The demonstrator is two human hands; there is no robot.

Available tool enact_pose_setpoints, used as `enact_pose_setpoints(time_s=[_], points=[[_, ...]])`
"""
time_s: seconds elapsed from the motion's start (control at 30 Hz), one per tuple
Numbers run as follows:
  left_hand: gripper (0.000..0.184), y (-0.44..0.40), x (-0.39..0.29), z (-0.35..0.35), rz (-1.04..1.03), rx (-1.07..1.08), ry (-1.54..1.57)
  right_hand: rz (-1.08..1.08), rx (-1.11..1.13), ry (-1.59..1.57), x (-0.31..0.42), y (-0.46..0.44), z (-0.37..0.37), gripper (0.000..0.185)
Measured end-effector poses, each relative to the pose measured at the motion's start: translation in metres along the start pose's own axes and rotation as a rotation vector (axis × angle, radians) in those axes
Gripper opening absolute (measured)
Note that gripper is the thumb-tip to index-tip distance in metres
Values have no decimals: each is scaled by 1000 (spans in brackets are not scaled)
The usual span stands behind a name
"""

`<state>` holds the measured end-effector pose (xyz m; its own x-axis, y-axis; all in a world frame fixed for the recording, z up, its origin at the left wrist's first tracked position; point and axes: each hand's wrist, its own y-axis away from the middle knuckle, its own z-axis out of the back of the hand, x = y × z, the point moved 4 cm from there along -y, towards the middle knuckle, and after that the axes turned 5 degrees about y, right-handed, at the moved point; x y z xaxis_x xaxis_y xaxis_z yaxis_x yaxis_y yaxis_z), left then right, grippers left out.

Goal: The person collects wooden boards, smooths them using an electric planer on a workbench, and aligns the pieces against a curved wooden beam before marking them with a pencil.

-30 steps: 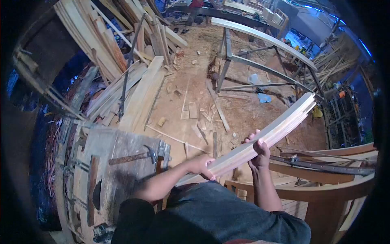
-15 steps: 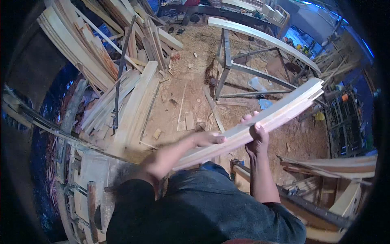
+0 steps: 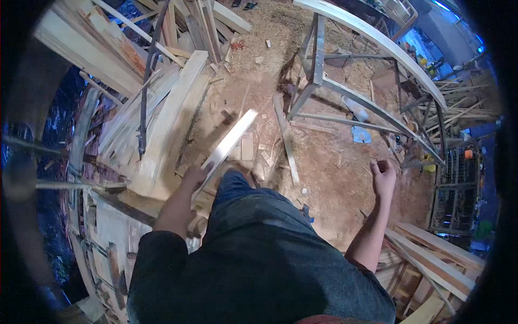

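My left hand grips a pale wooden board by its near part, left of my legs. The board slants up and away to the right, its face bright with light; whether it is one piece or several stacked is not clear. My right hand is raised over the floor at the right, away from the board. Its fingers curl loosely with a gap to the thumb, and nothing shows in them.
A metal frame bearing a long board stands ahead to the right. Planks lie piled at the left. More boards sit at lower right. Offcuts and a strip of wood litter the sawdust-covered floor.
My right hand has let go of the wood and moved right. The wood has swung left with my left hand gripping it. The view has tilted downward.
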<state>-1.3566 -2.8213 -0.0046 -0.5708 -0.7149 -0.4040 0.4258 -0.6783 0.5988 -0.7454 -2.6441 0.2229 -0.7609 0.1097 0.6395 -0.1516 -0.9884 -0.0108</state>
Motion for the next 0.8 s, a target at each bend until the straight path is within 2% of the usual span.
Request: enact_pose_setpoints(time_s=[0.03,0.07,0.2,0.3,0.33,0.37,0.43,0.47,0.5,0.57,0.6,0.7,0.8], points=[[102,-8,13,1,111,27,-29,36,3,201,19,-11,-13,28],[103,-18,29,1,220,53,-60,-59,118,264,46,-18,-32,35],[102,-119,122,-30,382,171,-137,95,537,172,90,-76,-120,42],[103,-172,127,9,489,255,-193,-11,506,296,153,-135,-147,41],[104,-203,138,12,380,294,-226,130,406,376,197,-151,-124,37],[104,-218,135,25,402,266,-214,266,281,401,246,-169,-101,37],[106,-240,93,84,396,346,-139,619,39,229,355,-183,-54,36],[106,-257,72,108,405,282,-154,819,-22,132,399,-189,-43,35],[105,-273,50,131,420,202,-209,1072,-60,32,441,-190,-36,35],[105,-328,32,156,379,207,-197,1549,-47,-133,510,-193,-46,34],[104,-346,5,175,369,181,-207,1709,-22,-191,533,-198,-60,33],[104,-412,-61,209,386,170,-146,1918,9,-299,570,-240,-106,32],[104,-497,-107,211,364,119,-119,1980,-33,-354,585,-309,-145,30]])
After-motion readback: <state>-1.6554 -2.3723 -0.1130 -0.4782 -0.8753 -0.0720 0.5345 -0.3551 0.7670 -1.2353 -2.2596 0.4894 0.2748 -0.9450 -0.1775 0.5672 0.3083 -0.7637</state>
